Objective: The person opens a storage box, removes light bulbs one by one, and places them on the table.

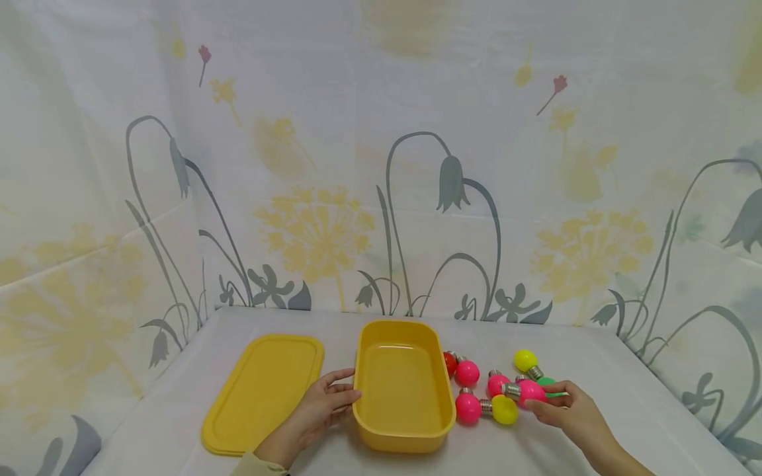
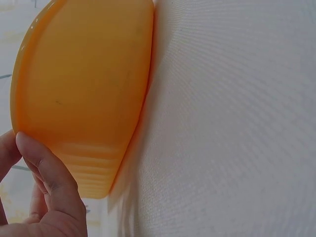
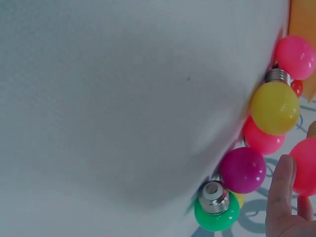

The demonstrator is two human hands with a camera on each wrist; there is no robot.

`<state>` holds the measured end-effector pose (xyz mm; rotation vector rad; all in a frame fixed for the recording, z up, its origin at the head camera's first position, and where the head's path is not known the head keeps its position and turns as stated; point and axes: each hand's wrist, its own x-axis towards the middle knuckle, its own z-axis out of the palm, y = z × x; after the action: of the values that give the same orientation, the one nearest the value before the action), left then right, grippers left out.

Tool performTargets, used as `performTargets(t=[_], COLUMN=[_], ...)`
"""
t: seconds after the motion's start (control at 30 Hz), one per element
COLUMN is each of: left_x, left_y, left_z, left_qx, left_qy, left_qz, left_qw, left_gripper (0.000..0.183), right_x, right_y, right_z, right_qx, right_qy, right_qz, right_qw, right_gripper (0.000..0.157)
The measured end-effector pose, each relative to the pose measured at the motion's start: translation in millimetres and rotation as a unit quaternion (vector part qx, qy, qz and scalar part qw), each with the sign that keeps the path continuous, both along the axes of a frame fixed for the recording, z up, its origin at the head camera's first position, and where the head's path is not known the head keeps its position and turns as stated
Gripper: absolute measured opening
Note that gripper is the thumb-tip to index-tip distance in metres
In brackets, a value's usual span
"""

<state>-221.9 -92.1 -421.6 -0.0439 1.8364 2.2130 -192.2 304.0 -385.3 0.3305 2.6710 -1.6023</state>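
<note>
A deep yellow plastic box [image 1: 405, 444] stands upright on the table, its inside bare. My left hand [image 1: 324, 406] holds the box's left rim between thumb and fingers; the left wrist view shows the fingertips right at the rim of the box [image 2: 94, 74]. In my right hand [image 1: 568, 416] a pink light bulb [image 1: 532, 393] is pinched, its metal screw base pointing left. The right wrist view cuts off part of that pink bulb [image 3: 306, 168]. Below and beside it lie a yellow bulb [image 1: 505, 410], a pink bulb [image 1: 468, 408] and a partly hidden green bulb [image 3: 217, 217].
A flat yellow lid [image 1: 264, 390] lies left of the box. Right of the box are more bulbs, among them a red one [image 1: 449, 363], a pink one [image 1: 467, 373], a far yellow one [image 1: 526, 360] and a magenta one [image 3: 243, 170]. Flower-printed cloth [image 1: 369, 99] hangs behind.
</note>
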Motion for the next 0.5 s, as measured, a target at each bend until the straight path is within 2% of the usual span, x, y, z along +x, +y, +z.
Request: performTargets(t=[0.13,0.33,0.5], left_x=[0.2,-0.1,-0.4], left_y=[-1.3,-2.9,-1.1], left_z=[0.0,-0.2,1.1], left_qx=[-0.004,-0.016,-0.011], left_qy=[0.001,0.002,-0.001], left_qz=[0.001,0.002,-0.002], left_qw=[1.0000,0.9999,0.9999], left_gripper=[0.060,0.062,0.063], right_x=[-1.6,-5.4,-5.3], right_y=[7.4,16.6,24.0], right_z=[-8.8,-22.6,-29.7], right_qx=[-0.010,-0.017,0.009], right_qy=[-0.015,-0.063,-0.082], right_qz=[-0.010,-0.030,-0.031], right_qw=[1.000,0.997,0.996], right_gripper=[0.067,0.084,0.081])
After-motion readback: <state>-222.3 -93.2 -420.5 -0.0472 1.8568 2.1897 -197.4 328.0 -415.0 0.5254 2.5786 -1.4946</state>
